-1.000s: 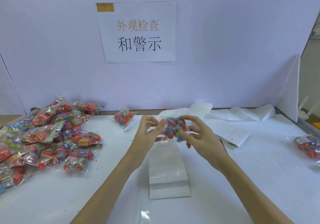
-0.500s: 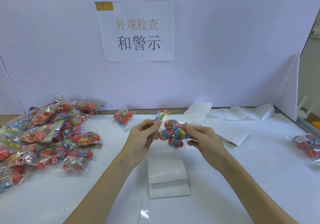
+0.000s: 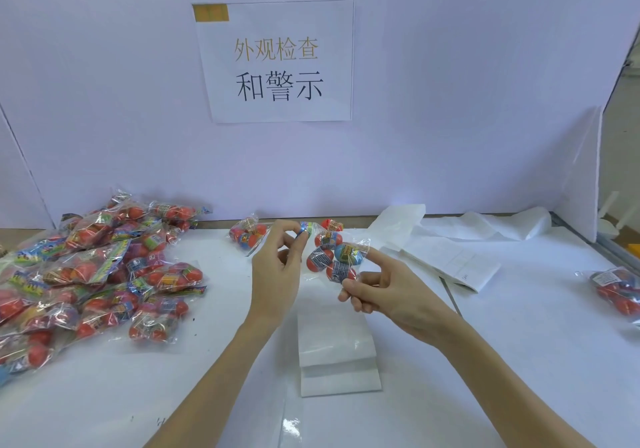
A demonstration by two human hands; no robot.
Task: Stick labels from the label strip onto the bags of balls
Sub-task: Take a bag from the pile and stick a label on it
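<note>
I see the bag (image 3: 330, 257) has turned over in the last second and now hangs opened out above the table (image 3: 485, 343), balls facing me, so I judge a spot is being picked for a label. My left hand (image 3: 277, 271) pinches its top edge; my right hand (image 3: 377, 292) pinches its lower corner, index finger straight.

Red and blue balls with striped bands are seen in the clear bag (image 3: 332, 257). The table (image 3: 485, 361) is white. Gold and black words are printed on the white sign (image 3: 277, 61).
</note>
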